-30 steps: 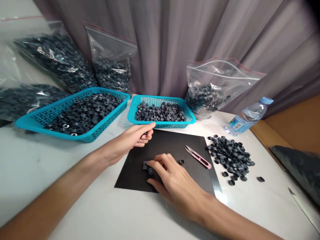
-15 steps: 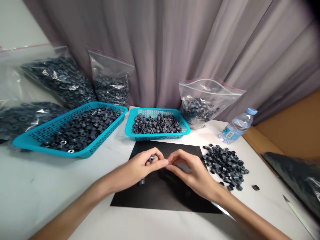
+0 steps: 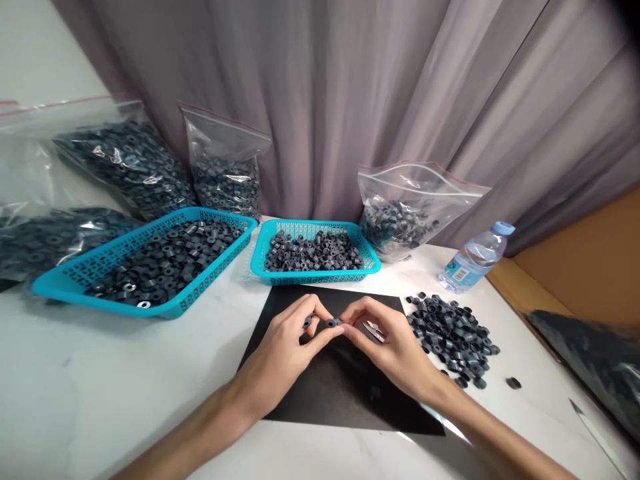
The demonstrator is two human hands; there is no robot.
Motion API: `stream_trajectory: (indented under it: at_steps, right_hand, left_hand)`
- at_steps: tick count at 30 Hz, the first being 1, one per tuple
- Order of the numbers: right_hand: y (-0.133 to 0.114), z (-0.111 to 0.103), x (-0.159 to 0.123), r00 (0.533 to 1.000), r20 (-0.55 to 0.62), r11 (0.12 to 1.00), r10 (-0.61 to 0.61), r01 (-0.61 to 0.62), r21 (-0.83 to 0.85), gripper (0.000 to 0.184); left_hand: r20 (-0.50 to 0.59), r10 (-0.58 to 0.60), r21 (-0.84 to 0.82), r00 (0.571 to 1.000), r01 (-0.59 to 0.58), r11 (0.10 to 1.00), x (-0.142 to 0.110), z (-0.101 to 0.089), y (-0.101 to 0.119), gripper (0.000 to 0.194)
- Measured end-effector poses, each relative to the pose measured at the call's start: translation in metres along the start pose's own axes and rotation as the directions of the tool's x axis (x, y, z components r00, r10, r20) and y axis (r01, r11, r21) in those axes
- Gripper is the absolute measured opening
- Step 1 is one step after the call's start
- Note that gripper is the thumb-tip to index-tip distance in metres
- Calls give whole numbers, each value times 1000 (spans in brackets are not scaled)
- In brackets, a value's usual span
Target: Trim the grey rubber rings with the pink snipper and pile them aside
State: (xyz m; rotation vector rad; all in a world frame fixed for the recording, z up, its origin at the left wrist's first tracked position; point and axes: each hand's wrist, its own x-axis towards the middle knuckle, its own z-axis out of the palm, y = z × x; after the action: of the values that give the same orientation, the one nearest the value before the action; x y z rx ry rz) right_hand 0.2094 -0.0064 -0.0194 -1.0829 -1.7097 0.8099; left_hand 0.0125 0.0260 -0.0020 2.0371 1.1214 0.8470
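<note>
Over the black mat point(image 3: 320, 393), my two hands meet fingertip to fingertip. A small dark grey cylinder with a hole point(image 3: 333, 323) sits between the thumb and finger of my left hand point(image 3: 287, 350). Another grey cylinder point(image 3: 309, 321) is tucked behind, in the curled fingers of that hand. My right hand point(image 3: 393, 340) pinches at the right end of the first cylinder; what its fingertips grip is partly hidden. Something thin, shiny and metallic point(image 3: 374, 331) shows by the right palm, and I cannot make out what it is.
Two blue baskets point(image 3: 315, 277) point(image 3: 170, 310) hold grey cylinders. Beside the mat lies a pile of short dark pieces point(image 3: 453, 340). Behind stand clear zip bags point(image 3: 400, 227) point(image 3: 227, 177) and a water bottle point(image 3: 473, 260). A pointed blade-like object point(image 3: 595, 433) lies at the right.
My left hand has turned and shifted slightly right. A cylinder now shows between the fingertips of both hands. The cylinder on the mat below the left hand is no longer visible.
</note>
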Motion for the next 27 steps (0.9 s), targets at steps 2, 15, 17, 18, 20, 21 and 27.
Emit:
stream_trajectory:
  at_steps: [2, 15, 17, 18, 20, 21, 27]
  right_hand:
    - [-3, -2, 1, 1000, 1, 1000, 10, -10, -6, 7]
    - [-15, -6, 2, 999, 49, 1000, -16, 16, -2, 10]
    - [-15, -7, 2, 997, 59, 999, -48, 49, -22, 12]
    - [-15, -7, 2, 996, 61, 998, -60, 62, -33, 13]
    - [-14, -8, 2, 996, 56, 996, -69, 72, -51, 15]
    - [-13, -8, 2, 997, 50, 997, -61, 64, -49, 17]
    - [-11, -8, 1, 998, 44, 998, 36, -38, 43, 18]
  left_hand:
    - [-20, 23, 30, 1000, -23, 999, 0, 0, 0, 25]
    - [400, -216, -551, 891, 422, 720, -1, 7, 4, 20]
    - [427, -224, -632, 876, 466, 620, 1, 13, 3, 19]
    - [429, -238, -648, 871, 481, 590, 2, 14, 3, 20]
    - [435, -266, -659, 861, 505, 557, 2, 15, 7, 23]
    - [437, -268, -663, 859, 509, 549, 2, 14, 10, 25]
    - [406, -209, -626, 890, 438, 645, -1, 9, 12, 32]
